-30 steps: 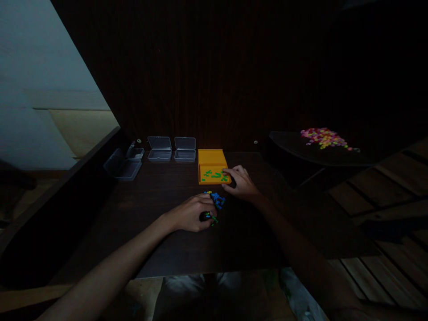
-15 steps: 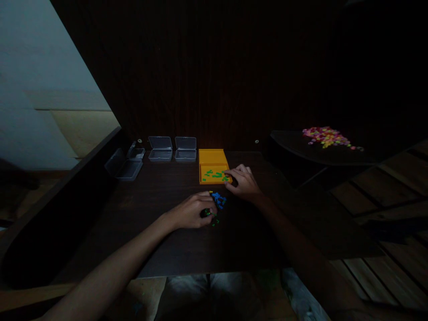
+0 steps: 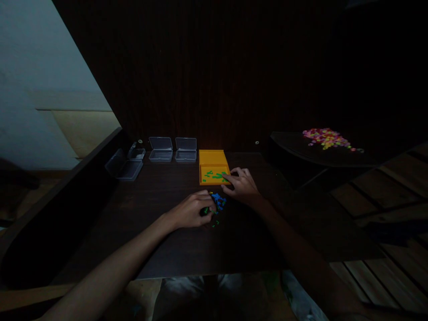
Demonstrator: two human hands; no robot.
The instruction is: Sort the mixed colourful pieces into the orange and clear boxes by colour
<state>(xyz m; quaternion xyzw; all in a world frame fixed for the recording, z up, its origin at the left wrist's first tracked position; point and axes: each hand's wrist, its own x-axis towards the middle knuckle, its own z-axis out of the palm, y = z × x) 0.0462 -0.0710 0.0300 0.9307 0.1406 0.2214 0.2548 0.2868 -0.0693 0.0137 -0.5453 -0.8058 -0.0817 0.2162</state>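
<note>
My left hand (image 3: 194,210) rests on the dark table with its fingers curled and thumb bent in, around small green pieces (image 3: 206,210) in the hollow of the grip. Against its fingertips lies a small heap of blue pieces (image 3: 219,201), with a yellow piece (image 3: 211,193) at the heap's far side. A few loose green bits (image 3: 214,226) are just nearer to me. My right hand (image 3: 242,187) reaches over the front right corner of an open yellow box (image 3: 214,157), fingers apart, index finger stretched out. Several green pieces (image 3: 218,175) lie scattered inside this box.
Clear plastic boxes with raised lids, such as this box (image 3: 186,154), stand at the back left, with another (image 3: 130,170) by the side panel. On a dark shelf (image 3: 290,147) at right lies a pile of pink, yellow and purple pieces (image 3: 327,138). A dark panel rises behind.
My right hand has shifted slightly left and toward me, its index finger now farther over the box floor. My left fingers have curled slightly, and fewer green bits show beside them.
</note>
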